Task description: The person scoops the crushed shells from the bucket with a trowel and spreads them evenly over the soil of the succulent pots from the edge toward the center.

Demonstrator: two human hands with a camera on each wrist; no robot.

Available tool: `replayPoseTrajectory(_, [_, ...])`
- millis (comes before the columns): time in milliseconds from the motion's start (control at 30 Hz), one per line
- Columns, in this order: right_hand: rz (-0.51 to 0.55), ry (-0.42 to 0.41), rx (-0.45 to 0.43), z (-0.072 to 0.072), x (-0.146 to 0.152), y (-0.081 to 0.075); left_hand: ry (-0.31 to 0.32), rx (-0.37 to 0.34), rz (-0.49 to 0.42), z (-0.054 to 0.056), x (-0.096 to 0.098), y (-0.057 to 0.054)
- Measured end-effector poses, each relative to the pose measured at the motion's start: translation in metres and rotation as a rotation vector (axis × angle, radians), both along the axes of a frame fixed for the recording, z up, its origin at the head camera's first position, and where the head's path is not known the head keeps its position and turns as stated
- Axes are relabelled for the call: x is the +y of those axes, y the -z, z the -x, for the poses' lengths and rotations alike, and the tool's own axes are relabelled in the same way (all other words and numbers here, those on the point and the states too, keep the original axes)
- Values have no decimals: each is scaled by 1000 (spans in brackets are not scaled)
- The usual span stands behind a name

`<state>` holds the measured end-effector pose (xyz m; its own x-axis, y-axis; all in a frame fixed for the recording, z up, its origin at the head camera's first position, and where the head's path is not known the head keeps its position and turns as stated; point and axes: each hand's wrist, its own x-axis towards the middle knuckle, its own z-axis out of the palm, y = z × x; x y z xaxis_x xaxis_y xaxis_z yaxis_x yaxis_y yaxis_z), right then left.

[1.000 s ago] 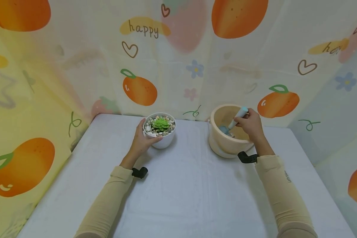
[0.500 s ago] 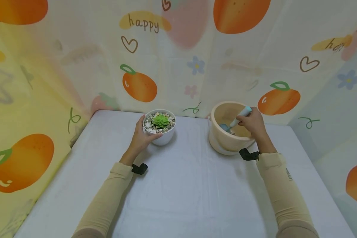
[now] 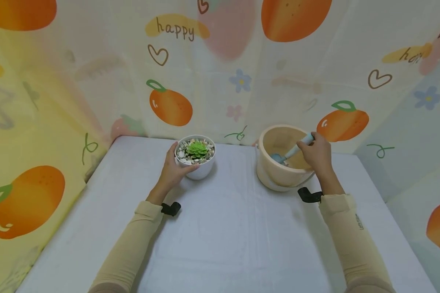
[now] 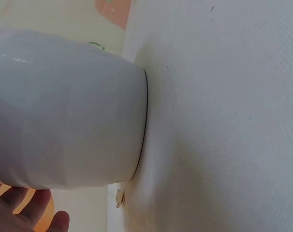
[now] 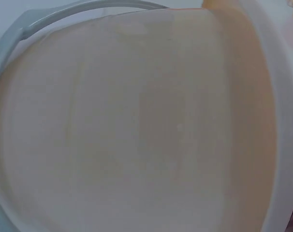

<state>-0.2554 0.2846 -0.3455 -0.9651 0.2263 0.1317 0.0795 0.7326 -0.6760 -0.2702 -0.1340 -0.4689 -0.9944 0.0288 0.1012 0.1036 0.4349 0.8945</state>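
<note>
My left hand (image 3: 170, 171) holds a white flowerpot (image 3: 201, 171), thumb along its front and fingers at its left side. A green succulent (image 3: 197, 149) sits in the pot amid pale pebbles (image 3: 185, 147). In the left wrist view the pot's smooth wall (image 4: 74, 111) meets the table, with fingers (image 4: 36, 205) against one side. Over the rim of a cream bucket (image 3: 278, 178), my right hand (image 3: 319, 154) grips the handle of a small blue toy shovel (image 3: 292, 152). Its blade is low inside the bucket, near some small stones. The bucket wall (image 5: 137, 121) fills the right wrist view.
A white cloth (image 3: 223, 228) covers the table. Patterned sheets (image 3: 212, 81) hang behind and at both sides, close to the pot and bucket. The bucket's grey-blue carrying handle (image 5: 88, 6) hangs outside its wall. A small tan bit (image 4: 119, 198) lies beyond the pot.
My right hand has shifted slightly to the right, and the shovel's handle leans further that way, its blade still in the bucket. The left hand stays on the pot. The head view tilted slightly.
</note>
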Motion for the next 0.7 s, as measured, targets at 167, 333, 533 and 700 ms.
replayPoseTrajectory(167, [-57, 20, 2, -8, 4, 2, 9, -7, -28, 0, 4, 0])
replayPoseTrajectory(333, [-153, 12, 29, -12, 6, 6, 13, 7, -25, 1, 9, 0])
replayPoseTrajectory(533, [-216, -39, 18, -12, 11, 6, 38, 14, 11, 0, 6, -6])
replayPoseTrajectory(700, [-183, -63, -43, -12, 17, 9, 70, -6, 56, 0, -2, -8])
